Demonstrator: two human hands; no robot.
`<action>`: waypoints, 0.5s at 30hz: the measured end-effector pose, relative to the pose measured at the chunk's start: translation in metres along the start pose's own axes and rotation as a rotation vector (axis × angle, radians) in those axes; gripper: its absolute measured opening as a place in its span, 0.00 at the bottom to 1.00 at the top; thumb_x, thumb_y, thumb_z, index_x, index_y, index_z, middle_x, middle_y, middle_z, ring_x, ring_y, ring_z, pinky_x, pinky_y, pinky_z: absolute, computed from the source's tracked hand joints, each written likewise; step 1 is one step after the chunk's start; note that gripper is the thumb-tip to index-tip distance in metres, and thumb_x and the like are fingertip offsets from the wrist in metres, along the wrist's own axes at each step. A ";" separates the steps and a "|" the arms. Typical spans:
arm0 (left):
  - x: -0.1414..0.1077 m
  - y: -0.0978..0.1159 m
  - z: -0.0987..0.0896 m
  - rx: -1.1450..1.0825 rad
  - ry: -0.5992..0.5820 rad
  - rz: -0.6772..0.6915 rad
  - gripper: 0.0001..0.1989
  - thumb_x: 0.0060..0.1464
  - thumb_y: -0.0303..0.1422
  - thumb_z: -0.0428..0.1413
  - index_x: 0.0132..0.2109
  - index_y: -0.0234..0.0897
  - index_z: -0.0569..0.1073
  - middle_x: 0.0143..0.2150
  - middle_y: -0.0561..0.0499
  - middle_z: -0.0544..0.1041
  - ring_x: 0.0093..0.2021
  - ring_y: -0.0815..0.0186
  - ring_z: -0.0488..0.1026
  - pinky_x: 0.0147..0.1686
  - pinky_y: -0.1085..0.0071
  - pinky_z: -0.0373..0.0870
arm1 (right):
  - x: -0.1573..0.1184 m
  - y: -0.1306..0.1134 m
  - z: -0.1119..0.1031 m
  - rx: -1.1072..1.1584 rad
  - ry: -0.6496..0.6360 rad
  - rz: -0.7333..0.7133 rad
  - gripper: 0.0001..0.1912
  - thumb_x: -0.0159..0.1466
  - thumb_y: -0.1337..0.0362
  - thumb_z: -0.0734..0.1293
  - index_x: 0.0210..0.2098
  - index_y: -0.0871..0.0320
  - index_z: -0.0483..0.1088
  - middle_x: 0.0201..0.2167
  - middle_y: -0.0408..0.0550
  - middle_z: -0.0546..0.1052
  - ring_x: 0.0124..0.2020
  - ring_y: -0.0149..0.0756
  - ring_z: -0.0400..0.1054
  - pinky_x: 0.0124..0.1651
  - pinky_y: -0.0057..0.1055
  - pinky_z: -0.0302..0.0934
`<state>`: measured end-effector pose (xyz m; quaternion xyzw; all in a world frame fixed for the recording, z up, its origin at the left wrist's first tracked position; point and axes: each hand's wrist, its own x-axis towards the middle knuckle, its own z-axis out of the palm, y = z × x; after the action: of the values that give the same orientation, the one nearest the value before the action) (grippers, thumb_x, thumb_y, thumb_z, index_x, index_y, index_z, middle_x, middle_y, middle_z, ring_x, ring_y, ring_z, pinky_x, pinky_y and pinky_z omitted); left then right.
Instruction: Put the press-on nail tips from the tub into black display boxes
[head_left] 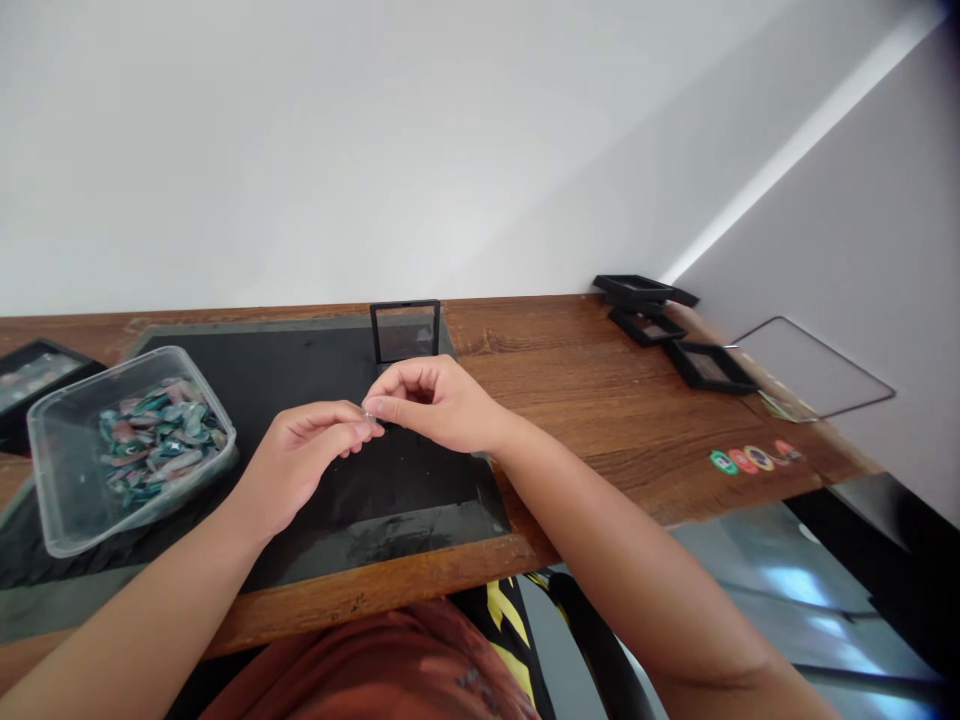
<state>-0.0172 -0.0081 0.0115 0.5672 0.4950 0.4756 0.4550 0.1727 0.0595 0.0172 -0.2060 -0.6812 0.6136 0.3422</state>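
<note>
My left hand (304, 455) and my right hand (439, 400) meet fingertip to fingertip over the black mat (420, 480). Each is closed in a pinch around a tiny pale, shiny bit, too small and too covered by the fingers to name. Just behind my right hand, a thin black frame with a see-through middle (406, 332) stands upright on the mat. Left of my left hand sits a clear plastic tub (56, 475), holding a heap of small teal, pink and whitish pieces (161, 440).
A black-edged case (45, 375) lies at the far left, beside the tub. Several black frames (637, 290) are piled at the back right of the wooden table (540, 370). Round coloured stickers (757, 458) lie nearer its right edge, and a thin wire outline (836, 360) stands beyond.
</note>
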 end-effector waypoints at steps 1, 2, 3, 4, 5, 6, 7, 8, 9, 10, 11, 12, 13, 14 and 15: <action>0.000 0.000 0.000 0.003 0.002 -0.003 0.06 0.51 0.33 0.63 0.27 0.41 0.83 0.28 0.52 0.81 0.30 0.68 0.71 0.32 0.73 0.69 | 0.000 0.000 0.000 0.002 -0.002 0.001 0.10 0.64 0.59 0.73 0.35 0.61 0.77 0.28 0.44 0.79 0.27 0.27 0.69 0.33 0.28 0.63; 0.000 0.000 0.000 0.003 0.005 -0.007 0.06 0.51 0.33 0.63 0.27 0.41 0.83 0.28 0.52 0.82 0.30 0.68 0.71 0.32 0.72 0.69 | 0.000 0.001 0.000 0.010 -0.005 0.002 0.10 0.63 0.59 0.73 0.35 0.61 0.77 0.28 0.44 0.79 0.27 0.27 0.69 0.33 0.28 0.63; 0.000 0.000 -0.001 -0.001 0.006 -0.010 0.06 0.51 0.33 0.63 0.27 0.41 0.83 0.28 0.51 0.82 0.30 0.68 0.71 0.32 0.72 0.69 | 0.001 0.001 0.000 0.022 -0.009 0.005 0.10 0.63 0.59 0.74 0.35 0.61 0.77 0.28 0.44 0.79 0.27 0.27 0.69 0.34 0.28 0.63; 0.000 0.000 -0.001 -0.008 0.006 -0.013 0.06 0.50 0.33 0.63 0.27 0.41 0.83 0.28 0.51 0.82 0.29 0.68 0.71 0.31 0.72 0.69 | 0.001 0.001 0.000 0.036 -0.012 0.008 0.10 0.62 0.59 0.74 0.35 0.61 0.76 0.28 0.44 0.79 0.28 0.27 0.69 0.34 0.28 0.64; 0.000 0.000 -0.001 -0.014 0.008 -0.013 0.07 0.50 0.34 0.63 0.27 0.41 0.84 0.28 0.51 0.82 0.29 0.68 0.71 0.31 0.72 0.69 | 0.001 0.001 0.000 0.051 -0.017 0.012 0.10 0.62 0.59 0.75 0.35 0.61 0.76 0.28 0.44 0.79 0.28 0.27 0.70 0.35 0.28 0.64; 0.000 0.001 -0.001 -0.015 0.008 -0.012 0.07 0.50 0.34 0.63 0.27 0.41 0.84 0.28 0.51 0.81 0.29 0.68 0.70 0.31 0.72 0.69 | 0.002 0.002 0.000 0.064 -0.022 0.015 0.11 0.61 0.59 0.75 0.35 0.60 0.76 0.29 0.43 0.79 0.28 0.27 0.70 0.35 0.28 0.64; -0.001 0.001 0.000 -0.013 0.009 -0.012 0.06 0.50 0.34 0.63 0.27 0.42 0.84 0.28 0.51 0.81 0.29 0.68 0.71 0.31 0.72 0.69 | 0.002 0.002 0.000 0.073 -0.025 0.017 0.11 0.61 0.58 0.75 0.35 0.60 0.76 0.29 0.43 0.79 0.28 0.26 0.70 0.35 0.27 0.63; 0.000 0.002 0.000 -0.008 0.010 -0.011 0.06 0.50 0.34 0.63 0.27 0.42 0.84 0.27 0.52 0.80 0.30 0.68 0.71 0.32 0.72 0.69 | 0.002 0.003 -0.001 0.077 -0.025 0.018 0.11 0.62 0.58 0.75 0.35 0.60 0.76 0.29 0.43 0.79 0.28 0.26 0.69 0.35 0.27 0.63; 0.000 0.002 0.001 -0.004 0.011 -0.009 0.05 0.49 0.34 0.64 0.27 0.42 0.83 0.26 0.52 0.80 0.30 0.67 0.72 0.33 0.72 0.70 | 0.002 0.003 -0.001 0.075 -0.025 0.018 0.11 0.62 0.58 0.74 0.35 0.60 0.76 0.29 0.43 0.79 0.28 0.26 0.69 0.34 0.27 0.63; 0.000 0.003 0.002 0.000 0.011 -0.007 0.05 0.49 0.33 0.64 0.26 0.42 0.83 0.25 0.53 0.79 0.31 0.67 0.72 0.33 0.73 0.70 | 0.002 0.003 -0.001 0.070 -0.023 0.017 0.11 0.63 0.58 0.74 0.35 0.60 0.76 0.29 0.42 0.79 0.28 0.25 0.68 0.33 0.27 0.62; 0.000 0.003 0.002 0.005 0.011 -0.005 0.05 0.48 0.33 0.65 0.26 0.43 0.83 0.25 0.53 0.78 0.31 0.68 0.72 0.34 0.73 0.70 | 0.002 0.003 -0.001 0.060 -0.022 0.017 0.11 0.63 0.58 0.74 0.35 0.60 0.76 0.28 0.42 0.79 0.27 0.25 0.67 0.33 0.26 0.61; 0.000 0.003 0.002 0.009 0.009 -0.004 0.05 0.48 0.33 0.65 0.26 0.43 0.82 0.24 0.54 0.78 0.31 0.68 0.72 0.34 0.73 0.69 | 0.002 0.003 -0.001 0.049 -0.022 0.017 0.11 0.63 0.58 0.74 0.36 0.60 0.76 0.28 0.42 0.79 0.27 0.25 0.67 0.32 0.26 0.61; 0.000 0.003 0.002 0.013 0.008 -0.004 0.05 0.48 0.33 0.65 0.26 0.43 0.82 0.24 0.54 0.77 0.30 0.69 0.71 0.33 0.74 0.69 | 0.002 0.003 -0.001 0.042 -0.023 0.017 0.11 0.63 0.58 0.74 0.36 0.61 0.76 0.28 0.42 0.78 0.26 0.25 0.66 0.32 0.26 0.60; 0.000 0.002 0.002 0.016 0.006 -0.006 0.05 0.49 0.33 0.65 0.26 0.42 0.82 0.25 0.54 0.78 0.29 0.70 0.70 0.33 0.74 0.68 | 0.002 0.003 -0.001 0.040 -0.025 0.018 0.12 0.62 0.57 0.74 0.36 0.61 0.76 0.28 0.42 0.78 0.26 0.25 0.67 0.32 0.26 0.60; 0.000 0.002 0.002 0.015 0.007 -0.009 0.06 0.50 0.33 0.64 0.26 0.42 0.82 0.25 0.54 0.78 0.29 0.70 0.70 0.32 0.74 0.68 | 0.002 0.003 -0.001 0.043 -0.027 0.019 0.12 0.62 0.57 0.75 0.36 0.61 0.76 0.28 0.42 0.78 0.27 0.25 0.67 0.32 0.26 0.60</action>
<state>-0.0152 -0.0085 0.0129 0.5669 0.5027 0.4717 0.4511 0.1714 0.0622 0.0145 -0.1970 -0.6702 0.6341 0.3315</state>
